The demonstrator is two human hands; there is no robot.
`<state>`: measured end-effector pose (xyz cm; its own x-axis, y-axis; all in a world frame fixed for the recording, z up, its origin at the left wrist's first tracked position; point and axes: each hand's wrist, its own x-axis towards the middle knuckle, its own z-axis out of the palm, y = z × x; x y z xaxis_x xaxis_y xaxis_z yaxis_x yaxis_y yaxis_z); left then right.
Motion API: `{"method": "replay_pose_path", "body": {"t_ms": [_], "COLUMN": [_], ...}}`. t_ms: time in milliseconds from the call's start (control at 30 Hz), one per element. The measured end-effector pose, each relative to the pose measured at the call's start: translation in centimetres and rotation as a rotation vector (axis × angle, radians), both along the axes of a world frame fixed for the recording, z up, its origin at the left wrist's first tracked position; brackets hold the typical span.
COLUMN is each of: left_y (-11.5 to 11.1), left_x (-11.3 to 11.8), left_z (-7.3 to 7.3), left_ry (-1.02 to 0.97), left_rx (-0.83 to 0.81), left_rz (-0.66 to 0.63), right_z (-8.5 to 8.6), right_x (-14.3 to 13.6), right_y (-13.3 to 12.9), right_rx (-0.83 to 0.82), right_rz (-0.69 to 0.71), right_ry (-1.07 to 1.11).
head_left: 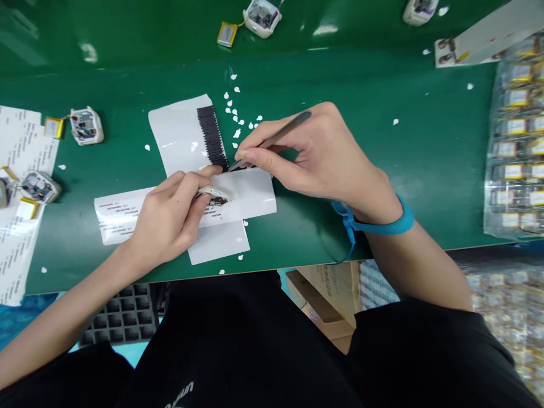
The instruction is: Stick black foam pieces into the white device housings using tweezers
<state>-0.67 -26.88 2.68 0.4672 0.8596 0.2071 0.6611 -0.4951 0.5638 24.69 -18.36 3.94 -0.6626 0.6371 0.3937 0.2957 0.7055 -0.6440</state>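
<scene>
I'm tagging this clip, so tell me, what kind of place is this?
Probably an electronics assembly line. The right hand works tweezers over a small device held in the left hand, on a green bench with similar battery-wired units and an anti-static wrist strap.

I see my left hand (170, 212) pinching a small white device (213, 195) with its circuit board showing, held over a white label sheet (250, 195) on the green bench (382, 187). My right hand (317, 156) grips metal tweezers (272, 139), their tips down at the lower end of a strip of black pads (211, 139) on a white backing sheet (176, 133). A blue wrist strap (382, 224) circles my right wrist. White paper dots (236, 116) lie scattered just beyond the strip. More white devices with yellow batteries (83, 126) sit to the left and at the far edge.
</scene>
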Motion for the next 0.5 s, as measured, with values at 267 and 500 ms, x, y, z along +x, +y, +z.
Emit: {"method": "replay_pose_path", "body": {"t_ms": [267,500], "left_y": [0.07,-0.16], "left_x": [-0.06,0.23], "left_z": [-0.17,-0.23], "left_ry": [0.027,0.057], "left_rx": [0.018,0.025], "left_rz": [-0.015,-0.004], "right_z": [-0.16,-0.72], "right_x": [0.31,-0.17], "right_y": [0.34,0.22], "right_rx": [-0.031,-0.191], "right_rz": [0.030,-0.015], "right_ry": [-0.005,0.092]}}
